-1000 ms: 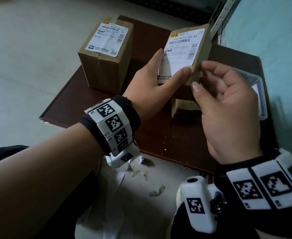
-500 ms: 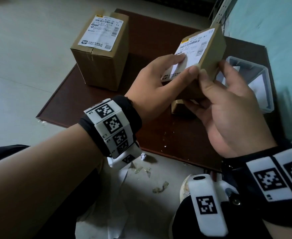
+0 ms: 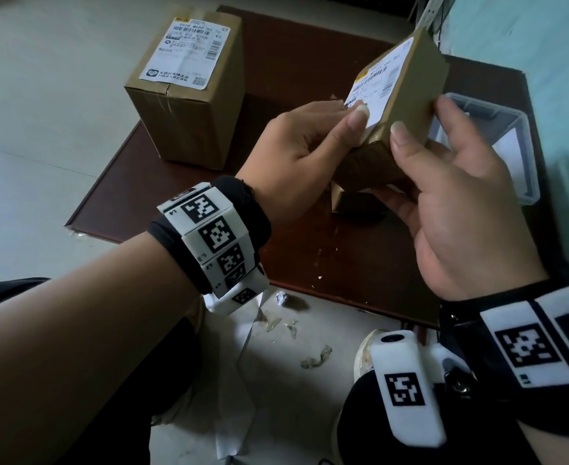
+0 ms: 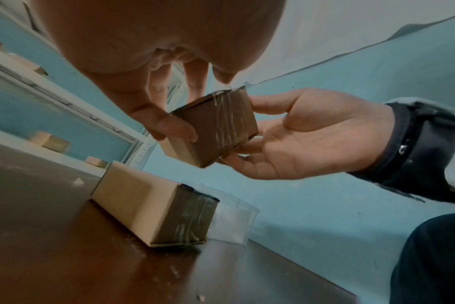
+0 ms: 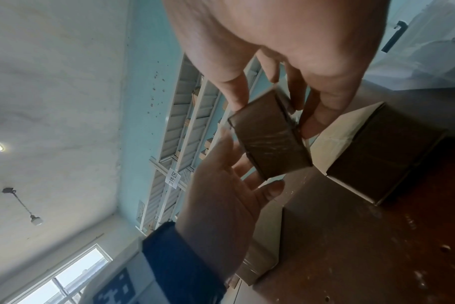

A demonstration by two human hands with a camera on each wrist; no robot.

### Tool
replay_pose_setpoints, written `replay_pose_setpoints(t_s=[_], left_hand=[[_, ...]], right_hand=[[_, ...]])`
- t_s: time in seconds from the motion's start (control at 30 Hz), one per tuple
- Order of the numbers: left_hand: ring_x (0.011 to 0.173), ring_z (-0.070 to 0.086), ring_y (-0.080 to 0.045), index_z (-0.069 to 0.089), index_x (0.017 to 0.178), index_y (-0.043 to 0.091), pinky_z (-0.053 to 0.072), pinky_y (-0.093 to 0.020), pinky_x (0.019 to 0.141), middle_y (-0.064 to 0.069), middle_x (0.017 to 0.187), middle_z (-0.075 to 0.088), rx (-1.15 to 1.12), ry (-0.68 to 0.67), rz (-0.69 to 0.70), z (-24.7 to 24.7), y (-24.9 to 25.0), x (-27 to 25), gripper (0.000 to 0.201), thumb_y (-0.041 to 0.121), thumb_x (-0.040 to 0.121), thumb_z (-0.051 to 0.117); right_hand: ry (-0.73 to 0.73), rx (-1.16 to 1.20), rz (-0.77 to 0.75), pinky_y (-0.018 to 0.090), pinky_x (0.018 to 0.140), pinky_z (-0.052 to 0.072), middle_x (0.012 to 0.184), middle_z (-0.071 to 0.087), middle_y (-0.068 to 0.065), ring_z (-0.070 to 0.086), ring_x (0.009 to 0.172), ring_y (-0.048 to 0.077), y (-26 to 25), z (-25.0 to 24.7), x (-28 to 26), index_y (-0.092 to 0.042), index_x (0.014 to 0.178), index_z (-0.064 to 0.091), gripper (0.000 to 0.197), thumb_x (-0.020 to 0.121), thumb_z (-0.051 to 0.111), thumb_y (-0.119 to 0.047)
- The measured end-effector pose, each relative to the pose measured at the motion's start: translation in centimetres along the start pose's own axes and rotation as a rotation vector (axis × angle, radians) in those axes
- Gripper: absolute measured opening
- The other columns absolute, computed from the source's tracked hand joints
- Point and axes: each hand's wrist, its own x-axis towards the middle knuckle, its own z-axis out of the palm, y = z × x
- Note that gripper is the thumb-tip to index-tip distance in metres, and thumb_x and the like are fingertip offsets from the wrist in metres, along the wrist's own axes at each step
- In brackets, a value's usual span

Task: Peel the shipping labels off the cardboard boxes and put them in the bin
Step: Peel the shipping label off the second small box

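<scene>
I have tipped the small cardboard box (image 3: 407, 105) further over within the last second, its shipping label (image 3: 375, 85) now angled away. My right hand (image 3: 457, 209) grips the box from below and beside; my left hand (image 3: 306, 152) pinches at the label's near corner, not yet lifted. Barcodes show; the print is unreadable. A second labelled box (image 3: 189, 95) stands beyond my left hand, the clear bin (image 3: 518, 152) behind my right.

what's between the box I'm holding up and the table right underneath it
In the left wrist view, another cardboard box lies flat on the table beneath the held box, with open air between the two.
</scene>
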Motion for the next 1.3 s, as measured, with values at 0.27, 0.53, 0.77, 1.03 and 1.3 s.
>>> replay_pose_setpoints(t_s=[0.27, 0.53, 0.77, 1.03, 1.3], left_hand=[[0.135, 0.052, -0.007, 0.064, 0.137, 0.014, 0.047, -0.035, 0.111, -0.003, 0.144, 0.060, 0.037, -0.068, -0.045, 0.0, -0.5, -0.1, 0.047, 0.040, 0.098, 0.061], [0.136, 0.052, -0.006, 0.064, 0.136, 0.013, 0.046, -0.035, 0.113, -0.003, 0.144, 0.060, 0.027, -0.079, -0.057, -0.2, -0.3, -0.1, 0.045, 0.036, 0.099, 0.057], [0.095, 0.069, -0.012, 0.073, 0.115, -0.001, 0.055, -0.038, 0.086, -0.004, 0.102, 0.074, -0.054, -0.014, -0.101, -0.1, -0.1, -0.3, 0.047, 0.036, 0.101, 0.048], [0.128, 0.058, -0.003, 0.070, 0.129, 0.012, 0.049, -0.037, 0.108, 0.001, 0.134, 0.068, 0.039, -0.013, -0.041, 0.1, -0.4, -0.3, 0.050, 0.043, 0.100, 0.043], [0.142, 0.045, -0.005, 0.063, 0.138, 0.016, 0.040, -0.033, 0.118, 0.001, 0.146, 0.058, 0.065, -0.014, -0.008, 0.4, -0.4, 0.1, 0.044, 0.041, 0.105, 0.050]], right_hand=[[0.019, -0.012, -0.019, 0.048, 0.115, 0.050, 0.148, 0.065, -0.005, 0.062, 0.135, 0.011, 0.9, -0.3, 0.4, -0.027, 0.165, 0.035, 0.070, 0.102, 0.066, -0.023], [0.026, -0.047, -0.038, 0.045, 0.116, 0.050, 0.151, 0.062, -0.006, 0.061, 0.135, 0.007, 1.2, -0.1, 0.3, -0.027, 0.166, 0.033, 0.071, 0.103, 0.065, -0.024], [0.036, -0.085, -0.069, 0.044, 0.114, 0.052, 0.150, 0.063, -0.006, 0.062, 0.134, 0.007, 1.2, -0.2, 0.3, -0.024, 0.164, 0.037, 0.070, 0.102, 0.068, -0.029], [0.029, -0.073, -0.043, 0.044, 0.114, 0.052, 0.149, 0.063, -0.006, 0.061, 0.135, 0.007, 1.4, -0.3, 0.5, -0.026, 0.164, 0.038, 0.068, 0.103, 0.068, -0.032], [0.052, -0.018, -0.027, 0.046, 0.103, 0.059, 0.135, 0.073, -0.005, 0.068, 0.126, 0.011, 1.5, 0.2, 0.4, -0.028, 0.163, 0.039, 0.069, 0.100, 0.068, -0.035]])
